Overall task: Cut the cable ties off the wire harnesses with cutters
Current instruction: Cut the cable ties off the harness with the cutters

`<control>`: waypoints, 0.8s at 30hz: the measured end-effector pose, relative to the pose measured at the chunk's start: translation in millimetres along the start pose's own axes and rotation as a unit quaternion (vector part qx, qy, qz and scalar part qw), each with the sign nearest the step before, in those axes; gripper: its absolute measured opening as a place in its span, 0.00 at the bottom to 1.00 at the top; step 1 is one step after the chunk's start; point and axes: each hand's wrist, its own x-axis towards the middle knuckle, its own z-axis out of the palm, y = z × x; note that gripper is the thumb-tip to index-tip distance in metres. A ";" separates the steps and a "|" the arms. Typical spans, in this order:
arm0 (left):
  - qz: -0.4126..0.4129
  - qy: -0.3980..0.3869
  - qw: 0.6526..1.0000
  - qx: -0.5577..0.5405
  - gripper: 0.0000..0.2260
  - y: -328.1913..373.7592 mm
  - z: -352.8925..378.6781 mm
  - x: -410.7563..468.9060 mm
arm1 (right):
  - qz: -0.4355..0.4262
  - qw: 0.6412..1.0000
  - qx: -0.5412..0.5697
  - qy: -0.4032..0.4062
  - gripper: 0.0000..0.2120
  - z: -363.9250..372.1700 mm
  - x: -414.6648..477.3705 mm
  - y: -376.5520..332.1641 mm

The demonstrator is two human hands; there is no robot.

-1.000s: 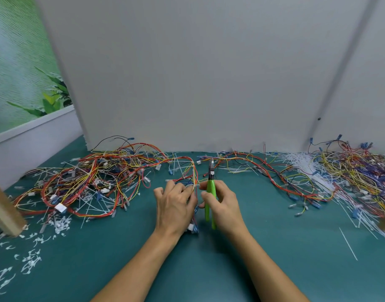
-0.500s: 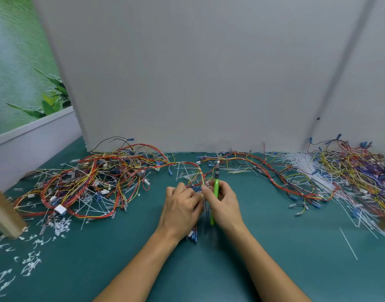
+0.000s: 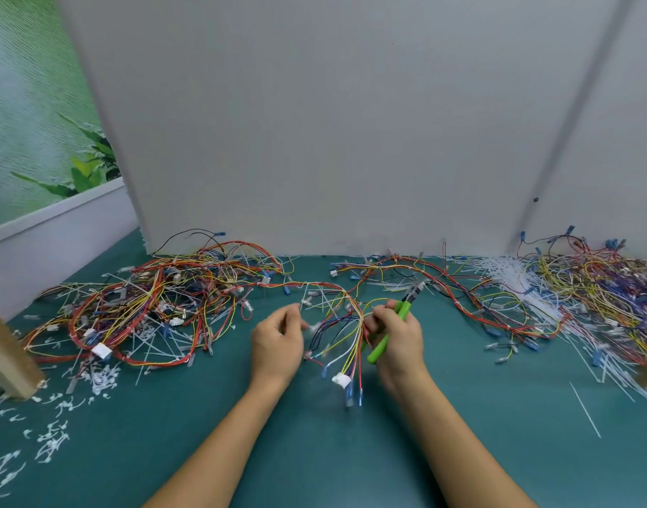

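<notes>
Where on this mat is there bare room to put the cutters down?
Bare mat lies between left forearm and right forearm, and beyond the right one as far as one loose tie. Crowded: left harness pile, right harness pile, tie scraps lower left, and the fanned harness between left hand and right hand.

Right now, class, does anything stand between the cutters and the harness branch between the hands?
Nothing visible does. The right hand grips the green cutters beside the harness branch, though their tip points away from it.

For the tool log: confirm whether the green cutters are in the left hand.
No, the right hand grips the green cutters; the left hand holds no tool.
</notes>
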 end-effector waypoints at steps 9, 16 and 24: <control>-0.071 -0.256 0.963 0.046 0.14 -1.6 1.9 -6.7 | 0.103 0.962 0.246 -0.051 0.10 -1.5 -2.7 -14.6; -0.280 -0.368 0.850 -0.252 0.10 14.9 -1.3 -9.0 | 0.114 0.948 0.284 -0.091 0.13 -4.0 -4.7 -18.7; -0.329 -0.321 0.759 -0.462 0.18 9.5 -4.5 -0.3 | 0.106 0.948 0.291 -0.069 0.09 -7.1 -1.2 -19.6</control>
